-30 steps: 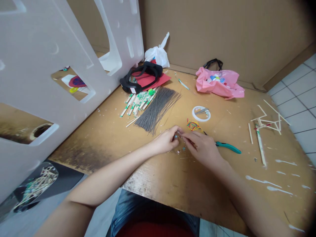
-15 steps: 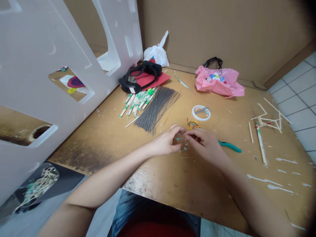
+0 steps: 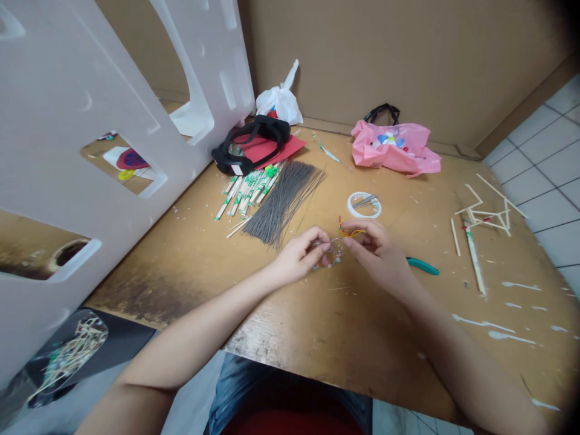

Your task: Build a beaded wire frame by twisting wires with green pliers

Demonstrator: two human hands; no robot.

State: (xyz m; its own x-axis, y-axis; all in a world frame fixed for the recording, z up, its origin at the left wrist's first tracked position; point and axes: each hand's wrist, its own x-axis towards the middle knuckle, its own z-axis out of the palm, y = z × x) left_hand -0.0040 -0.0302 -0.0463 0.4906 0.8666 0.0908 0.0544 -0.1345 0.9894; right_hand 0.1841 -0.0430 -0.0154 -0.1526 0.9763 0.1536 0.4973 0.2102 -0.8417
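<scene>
Between my hands is a thin wire loop strung with small clear and bluish beads [image 3: 336,254]. The thumb and fingers of my left hand [image 3: 301,252] are closed on its left side. My right hand [image 3: 380,254] pinches at the loop's right edge, where the wire meets the fingertips; the exact grip is too small to make out. Just behind the right fingertips lie yellow and red rubber bands [image 3: 351,233], partly covered by that hand. A teal tool handle [image 3: 423,266] shows to the right of the right hand, its other end hidden.
Grey wires [image 3: 283,202] lie in a bundle beside wrapped chopsticks [image 3: 249,190] and a black headset [image 3: 251,145]. Further right are a white tape roll [image 3: 350,205], a pink bag [image 3: 394,148] and a stick frame [image 3: 492,217]. A white plastic panel [image 3: 136,78] stands left.
My left hand has turned, bringing the beaded loop into clearer view. My right hand has come a little away from the left. The whole view has shifted slightly.
</scene>
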